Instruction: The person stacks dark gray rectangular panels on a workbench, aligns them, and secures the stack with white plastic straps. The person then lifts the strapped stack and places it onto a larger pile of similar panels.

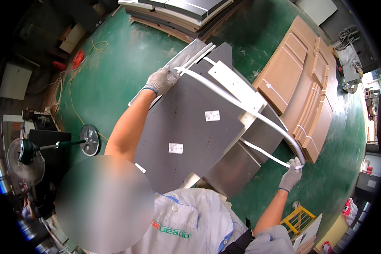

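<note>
A long white flexible strap (237, 103) arcs from my left hand to my right, above a stack of dark grey panels (190, 122). My left hand (161, 81), in a knitted glove, is closed at the far edge of the panels, with the strap's end at its fingers. Out to the right, my gloved right hand (291, 174) grips the strap where it doubles back. From there a thinner-looking length runs toward the panels' right side. Two white labels (212, 115) are stuck on the top panel. A white board with holes (237, 84) lies beside the panels.
Brown cardboard packages (283, 72), bound with straps, lie on the green floor to the right. More stacked panels (182, 15) stand at the far side. A pedestal fan (27, 158) and a loose hose (72, 89) are on the left. A yellow frame (298, 219) sits at the lower right.
</note>
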Action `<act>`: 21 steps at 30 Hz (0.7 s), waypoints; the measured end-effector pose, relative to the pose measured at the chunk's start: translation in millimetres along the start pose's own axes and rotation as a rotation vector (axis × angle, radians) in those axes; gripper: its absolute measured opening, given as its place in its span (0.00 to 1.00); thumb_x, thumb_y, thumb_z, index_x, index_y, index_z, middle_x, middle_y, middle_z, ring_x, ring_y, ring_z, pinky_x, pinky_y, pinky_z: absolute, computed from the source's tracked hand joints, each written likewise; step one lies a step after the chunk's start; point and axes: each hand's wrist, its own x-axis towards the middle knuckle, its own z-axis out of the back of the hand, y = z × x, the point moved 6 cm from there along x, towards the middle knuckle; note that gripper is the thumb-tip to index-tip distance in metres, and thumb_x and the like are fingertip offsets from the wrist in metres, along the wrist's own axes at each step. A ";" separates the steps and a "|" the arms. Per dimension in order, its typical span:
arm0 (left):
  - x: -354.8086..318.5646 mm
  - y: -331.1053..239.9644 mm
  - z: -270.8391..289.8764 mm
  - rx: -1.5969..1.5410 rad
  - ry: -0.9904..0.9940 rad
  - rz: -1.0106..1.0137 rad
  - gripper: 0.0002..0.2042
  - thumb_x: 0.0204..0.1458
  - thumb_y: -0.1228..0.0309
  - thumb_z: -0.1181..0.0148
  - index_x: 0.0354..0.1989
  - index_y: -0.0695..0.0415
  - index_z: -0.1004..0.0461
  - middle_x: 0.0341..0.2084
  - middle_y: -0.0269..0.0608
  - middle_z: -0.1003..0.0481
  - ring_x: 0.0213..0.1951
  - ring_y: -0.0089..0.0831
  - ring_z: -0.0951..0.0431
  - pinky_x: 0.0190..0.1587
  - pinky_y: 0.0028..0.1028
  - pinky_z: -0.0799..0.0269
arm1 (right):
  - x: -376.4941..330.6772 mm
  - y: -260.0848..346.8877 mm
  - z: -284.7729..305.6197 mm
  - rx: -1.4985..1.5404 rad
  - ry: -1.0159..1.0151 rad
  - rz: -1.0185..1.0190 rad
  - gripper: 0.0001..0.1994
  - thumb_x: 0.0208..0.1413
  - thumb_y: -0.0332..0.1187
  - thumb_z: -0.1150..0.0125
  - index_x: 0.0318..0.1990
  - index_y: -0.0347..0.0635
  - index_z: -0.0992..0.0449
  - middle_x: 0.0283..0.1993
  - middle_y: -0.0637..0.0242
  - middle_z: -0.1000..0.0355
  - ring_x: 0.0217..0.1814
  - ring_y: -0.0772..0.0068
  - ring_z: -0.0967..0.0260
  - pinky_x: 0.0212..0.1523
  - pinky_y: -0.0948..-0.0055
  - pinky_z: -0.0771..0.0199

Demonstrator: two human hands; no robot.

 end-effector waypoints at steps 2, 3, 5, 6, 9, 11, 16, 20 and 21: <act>-58.1 13.2 20.4 -0.053 -0.105 0.005 0.31 0.56 0.55 0.36 0.64 0.61 0.32 0.58 0.60 0.26 0.57 0.55 0.24 0.60 0.43 0.27 | -9.4 -7.6 -3.4 0.157 -0.043 -0.016 0.15 0.64 0.25 0.45 0.55 0.27 0.23 0.47 0.56 0.22 0.45 0.66 0.21 0.47 0.69 0.17; -91.4 23.1 29.9 -0.077 -0.161 0.005 0.32 0.56 0.55 0.35 0.65 0.61 0.33 0.60 0.60 0.28 0.59 0.55 0.25 0.61 0.44 0.28 | -12.5 -16.3 -5.3 0.182 -0.029 -0.007 0.15 0.63 0.25 0.43 0.54 0.27 0.22 0.47 0.57 0.22 0.44 0.67 0.21 0.47 0.69 0.16; -166.2 55.2 37.1 -0.123 -0.200 0.109 0.35 0.56 0.54 0.35 0.67 0.62 0.35 0.62 0.59 0.30 0.63 0.54 0.28 0.65 0.44 0.32 | -20.9 -44.1 -13.4 0.261 -0.039 -0.032 0.15 0.62 0.25 0.42 0.54 0.27 0.22 0.46 0.58 0.22 0.44 0.67 0.21 0.46 0.69 0.17; -207.0 81.3 36.3 -0.077 -0.265 0.153 0.36 0.56 0.54 0.35 0.67 0.64 0.36 0.63 0.60 0.30 0.64 0.55 0.30 0.67 0.44 0.34 | -28.7 -51.6 -22.3 0.266 -0.055 -0.113 0.14 0.62 0.25 0.40 0.53 0.28 0.21 0.45 0.60 0.22 0.43 0.67 0.21 0.45 0.70 0.17; -333.6 154.8 12.5 -0.009 -0.398 0.336 0.40 0.56 0.52 0.34 0.68 0.69 0.39 0.65 0.64 0.34 0.69 0.57 0.36 0.71 0.44 0.41 | -67.9 -27.9 -56.0 0.157 -0.078 -0.182 0.17 0.59 0.30 0.37 0.52 0.27 0.21 0.44 0.61 0.22 0.40 0.71 0.25 0.42 0.72 0.22; -396.8 183.2 -4.2 -0.031 -0.383 0.496 0.45 0.54 0.50 0.33 0.70 0.73 0.43 0.67 0.67 0.38 0.71 0.56 0.40 0.74 0.43 0.45 | -70.6 -108.7 -68.2 0.037 0.109 -0.067 0.18 0.57 0.30 0.38 0.52 0.26 0.22 0.40 0.63 0.22 0.36 0.75 0.28 0.38 0.72 0.25; -494.5 212.4 -80.8 -0.744 -0.335 0.823 0.49 0.55 0.51 0.31 0.72 0.75 0.51 0.68 0.63 0.38 0.70 0.49 0.37 0.72 0.39 0.44 | -296.1 9.4 -150.7 -0.213 0.324 0.163 0.20 0.62 0.38 0.37 0.53 0.30 0.25 0.48 0.53 0.22 0.50 0.61 0.24 0.54 0.63 0.25; -474.5 171.3 -136.1 -1.580 -0.233 0.897 0.24 0.64 0.60 0.39 0.62 0.63 0.32 0.53 0.42 0.24 0.51 0.32 0.24 0.55 0.36 0.27 | -444.1 -10.1 -198.8 -0.244 0.555 -0.143 0.42 0.60 0.52 0.34 0.70 0.26 0.42 0.66 0.39 0.33 0.69 0.44 0.33 0.70 0.59 0.35; -471.6 175.4 -144.6 -1.653 -0.269 0.846 0.24 0.64 0.59 0.39 0.62 0.61 0.32 0.54 0.42 0.25 0.51 0.33 0.23 0.55 0.37 0.26 | -466.8 -22.8 -209.8 -0.247 0.555 -0.270 0.49 0.59 0.55 0.34 0.73 0.23 0.48 0.70 0.35 0.37 0.73 0.41 0.38 0.73 0.58 0.39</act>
